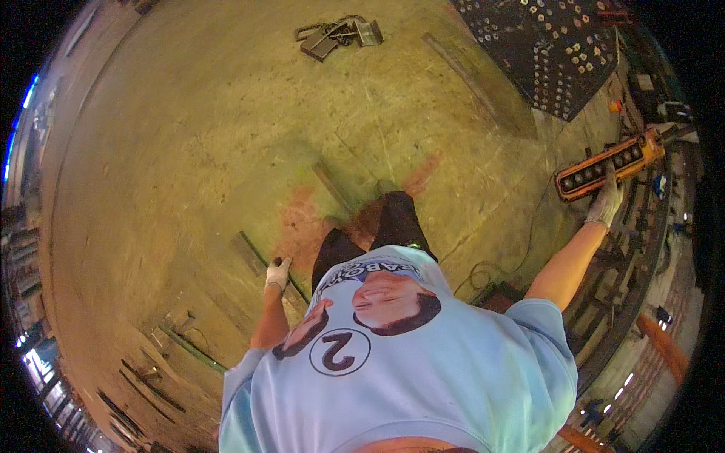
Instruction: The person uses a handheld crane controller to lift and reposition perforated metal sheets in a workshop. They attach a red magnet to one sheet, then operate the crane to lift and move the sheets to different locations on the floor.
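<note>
Head: orange pendant control [600, 167] in right hand [606, 202] fingers.

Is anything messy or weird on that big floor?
Yes. A reddish stain spreads over the yellowish floor by the person's legs, like spilled paint or rust. Farther off, metal pieces lie in a loose, jumbled heap rather than stacked.

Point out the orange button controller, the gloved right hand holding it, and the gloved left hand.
orange button controller [604, 164], head view, on its black button face.
right hand [606, 202], head view, on the glove's back.
left hand [277, 273], head view, on the glove's middle.
</note>
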Demonstrator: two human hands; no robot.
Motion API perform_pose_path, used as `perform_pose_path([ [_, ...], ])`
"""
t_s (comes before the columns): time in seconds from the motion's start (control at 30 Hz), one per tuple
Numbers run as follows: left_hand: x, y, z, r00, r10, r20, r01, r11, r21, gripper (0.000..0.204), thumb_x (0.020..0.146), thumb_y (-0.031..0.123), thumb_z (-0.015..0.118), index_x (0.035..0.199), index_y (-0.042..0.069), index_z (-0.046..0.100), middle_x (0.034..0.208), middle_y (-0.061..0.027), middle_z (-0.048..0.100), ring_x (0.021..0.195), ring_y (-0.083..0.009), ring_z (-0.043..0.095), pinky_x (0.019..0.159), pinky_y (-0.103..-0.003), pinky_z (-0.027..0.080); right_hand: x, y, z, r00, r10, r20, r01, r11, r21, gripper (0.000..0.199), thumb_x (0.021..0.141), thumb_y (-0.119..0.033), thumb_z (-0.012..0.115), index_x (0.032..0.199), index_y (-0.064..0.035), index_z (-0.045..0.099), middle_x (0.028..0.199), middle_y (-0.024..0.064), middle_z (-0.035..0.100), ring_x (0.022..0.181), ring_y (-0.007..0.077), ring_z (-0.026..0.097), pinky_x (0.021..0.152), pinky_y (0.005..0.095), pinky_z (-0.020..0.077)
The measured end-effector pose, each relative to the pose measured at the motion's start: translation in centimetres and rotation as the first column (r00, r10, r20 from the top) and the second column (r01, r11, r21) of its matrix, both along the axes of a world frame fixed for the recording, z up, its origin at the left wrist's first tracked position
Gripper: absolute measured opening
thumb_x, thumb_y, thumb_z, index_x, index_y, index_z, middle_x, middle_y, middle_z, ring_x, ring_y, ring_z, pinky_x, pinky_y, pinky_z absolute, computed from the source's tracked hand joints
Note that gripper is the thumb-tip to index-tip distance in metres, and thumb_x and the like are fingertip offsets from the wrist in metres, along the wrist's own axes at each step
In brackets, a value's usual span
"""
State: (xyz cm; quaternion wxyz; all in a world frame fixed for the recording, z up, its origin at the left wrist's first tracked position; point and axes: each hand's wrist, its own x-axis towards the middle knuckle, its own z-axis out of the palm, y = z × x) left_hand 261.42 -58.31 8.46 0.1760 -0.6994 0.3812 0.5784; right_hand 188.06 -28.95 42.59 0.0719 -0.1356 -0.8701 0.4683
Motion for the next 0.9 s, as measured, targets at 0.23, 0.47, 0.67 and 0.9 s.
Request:
perform_pose_path([
  [0.23, 5.4, -3.2, 0.6, 0.979, -0.051, 0.196, 0.047, 0.998, 0.029, 0.054, 0.086, 0.043, 0.066, 0.119, 0.002, 0.055, 0.068, -0.004, 0.053, 0.053, -0.0155, 0.048, 0.046, -0.033, 0.04, 5.0, -3.2, 2.5, 0.999, -0.004, -0.043, 0.012, 0.984, 0.178, 0.098, 0.078, -0.041, 0.078, 0.145, 0.0111, 0.028, 0.141, 0.0189, 0.047, 0.125, 0.0287, 0.046, 0.106, 0.0392, 0.0345],
  [0.47, 4.7, -2.1, -2.8, 0.997, 0.041, -0.059, -0.052, 0.978, -0.201, 0.046, 0.088, 0.039, 0.065, 0.116, 0.003, 0.061, 0.089, -0.0047, 0.065, 0.066, -0.0158, 0.057, 0.055, -0.031, 0.047, 4.7, -0.5, 3.0, 0.999, 0.027, -0.021, -0.026, 0.999, 0.039, 0.067, 0.081, -0.031, 0.076, 0.134, 0.0027, 0.051, 0.134, 0.0119, 0.055, 0.113, 0.0254, 0.054, 0.098, 0.0398, 0.0437],
  [0.67, 2.4, 2.2, -4.1, 0.919, -0.389, 0.066, 0.391, 0.878, -0.274, 0.061, 0.083, 0.045, 0.068, 0.123, 0.0, 0.059, 0.111, -0.0139, 0.066, 0.097, -0.0242, 0.063, 0.082, -0.036, 0.05, 9.1, -4.2, 5.1, 0.983, 0.117, 0.143, -0.119, 0.993, 0.004, 0.076, 0.094, -0.048, 0.054, 0.151, -0.0068, 0.025, 0.157, 0.0152, 0.023, 0.143, 0.0332, 0.025, 0.114, 0.0535, 0.0294],
  [0.9, 7.4, 0.3, -3.8, 0.998, -0.056, -0.039, 0.045, 0.969, -0.245, 0.05, 0.084, 0.041, 0.069, 0.116, 0.004, 0.06, 0.085, -0.0069, 0.063, 0.068, -0.0176, 0.059, 0.057, -0.035, 0.049, 4.6, 1.0, 2.3, 0.98, 0.177, 0.09, -0.168, 0.981, -0.096, 0.065, 0.097, -0.04, 0.051, 0.148, -0.0062, 0.03, 0.154, 0.0112, 0.026, 0.141, 0.0276, 0.027, 0.114, 0.0513, 0.0265],
])
